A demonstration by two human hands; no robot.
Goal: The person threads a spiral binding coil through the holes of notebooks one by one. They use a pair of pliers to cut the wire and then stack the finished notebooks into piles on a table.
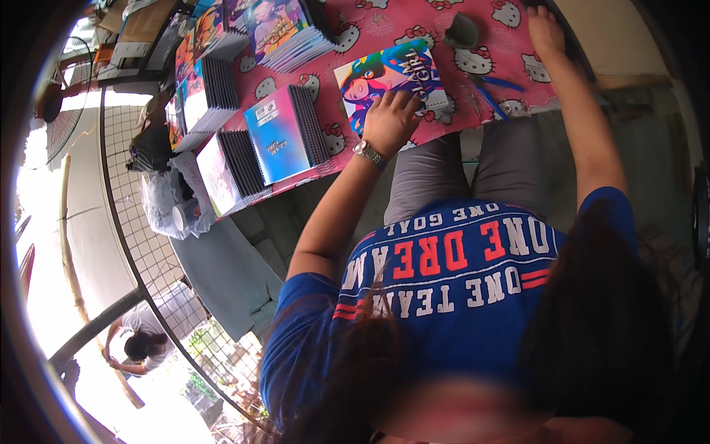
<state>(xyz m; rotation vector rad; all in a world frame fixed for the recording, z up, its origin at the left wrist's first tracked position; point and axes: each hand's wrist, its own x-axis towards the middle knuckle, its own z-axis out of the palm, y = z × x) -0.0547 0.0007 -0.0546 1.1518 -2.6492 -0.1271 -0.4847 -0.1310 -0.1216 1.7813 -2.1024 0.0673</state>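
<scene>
Now left hand (pixel 390 118) lies flat, fingers spread, atop the colourful notebook (pixel 392 78).

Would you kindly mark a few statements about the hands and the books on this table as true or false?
1. The left hand rests flat on a colourful book. True.
2. The right hand grips a pair of scissors. False: it lies on the pink tablecloth, holding nothing.
3. A wristwatch is on the left wrist. True.
4. The stacks of books lie to the right of the hands. False: they lie to the left.
5. A blue pen lies between the hands. True.
</scene>
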